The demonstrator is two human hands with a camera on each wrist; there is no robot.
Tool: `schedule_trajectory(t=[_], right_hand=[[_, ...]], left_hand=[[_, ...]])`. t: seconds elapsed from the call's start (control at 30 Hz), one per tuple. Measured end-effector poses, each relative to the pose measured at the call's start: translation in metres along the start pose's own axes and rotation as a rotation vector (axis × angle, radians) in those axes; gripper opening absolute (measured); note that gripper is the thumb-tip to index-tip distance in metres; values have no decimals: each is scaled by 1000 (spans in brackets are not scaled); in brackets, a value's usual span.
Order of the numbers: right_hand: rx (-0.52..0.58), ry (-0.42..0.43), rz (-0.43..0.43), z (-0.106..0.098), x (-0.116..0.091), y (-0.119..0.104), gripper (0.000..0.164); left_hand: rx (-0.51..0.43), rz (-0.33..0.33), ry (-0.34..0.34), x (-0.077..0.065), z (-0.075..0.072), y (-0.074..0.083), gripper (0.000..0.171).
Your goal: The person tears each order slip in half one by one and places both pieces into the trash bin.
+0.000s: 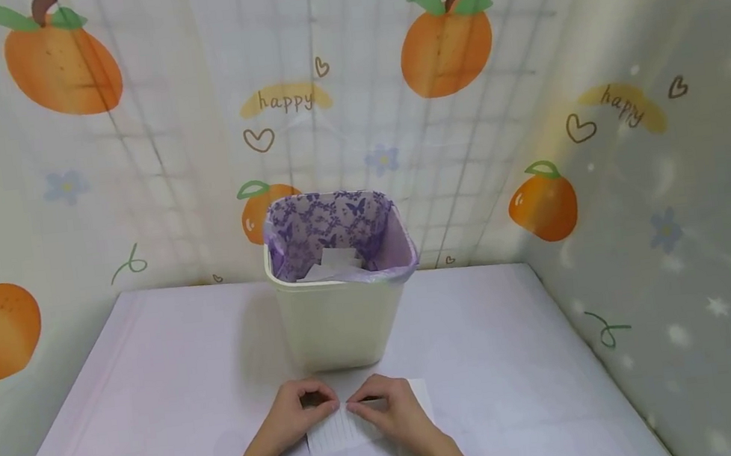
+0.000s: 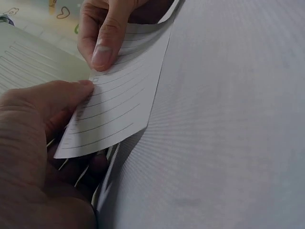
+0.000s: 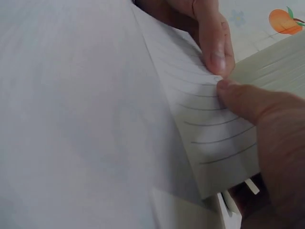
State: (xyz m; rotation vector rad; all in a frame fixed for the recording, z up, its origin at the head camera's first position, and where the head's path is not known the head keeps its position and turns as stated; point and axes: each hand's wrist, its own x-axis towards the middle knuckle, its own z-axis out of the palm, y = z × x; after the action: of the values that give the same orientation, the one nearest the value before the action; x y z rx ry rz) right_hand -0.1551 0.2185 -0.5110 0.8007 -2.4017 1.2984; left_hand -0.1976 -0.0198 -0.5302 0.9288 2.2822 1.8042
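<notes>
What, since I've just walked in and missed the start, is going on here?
A person's left hand and right hand both pinch a lined sheet of paper along its far edge, thumbs close together. The sheet is at the white tabletop, in front of a pale wastebasket. The wastebasket stands upright, fitted with a purple butterfly-patterned liner, and some white pieces, apparently paper, lie inside it.
</notes>
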Motion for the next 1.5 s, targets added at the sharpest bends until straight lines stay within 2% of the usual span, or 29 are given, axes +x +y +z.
schedule_trajectory(t=[0.17, 0.23, 0.47, 0.6, 0.73, 0.93, 1.07, 1.13, 1.27, 1.5], right_hand=[[-5, 16, 3, -2, 9, 2, 3], [4, 24, 18, -3, 12, 3, 4], [9, 24, 31, -3, 15, 1, 5], [2, 48, 42, -3, 18, -5, 5], [1, 43, 52, -5, 21, -12, 5], [5, 30, 54, -15, 25, -30, 4], [-11, 46, 28, -25, 29, -46, 3], [-14, 48, 25, -31, 32, -56, 3], [-33, 43, 4, -44, 39, -71, 4], [-4, 33, 13, -61, 51, -86, 4]], left_hand=[[-6, -20, 47, 7, -1, 0, 10], [-14, -9, 61, 9, 0, -1, 9], [-11, -2, 106, 10, 2, -2, 8], [17, -12, 155, 12, 2, 3, 12], [16, -13, 146, 12, 2, 11, 12], [8, -11, 116, 10, -3, 34, 10], [29, 2, 77, 12, -8, 56, 4], [39, 9, 59, 14, -11, 70, 1], [46, 20, 43, 20, -18, 92, 5], [60, 59, 33, 30, -25, 116, 7]])
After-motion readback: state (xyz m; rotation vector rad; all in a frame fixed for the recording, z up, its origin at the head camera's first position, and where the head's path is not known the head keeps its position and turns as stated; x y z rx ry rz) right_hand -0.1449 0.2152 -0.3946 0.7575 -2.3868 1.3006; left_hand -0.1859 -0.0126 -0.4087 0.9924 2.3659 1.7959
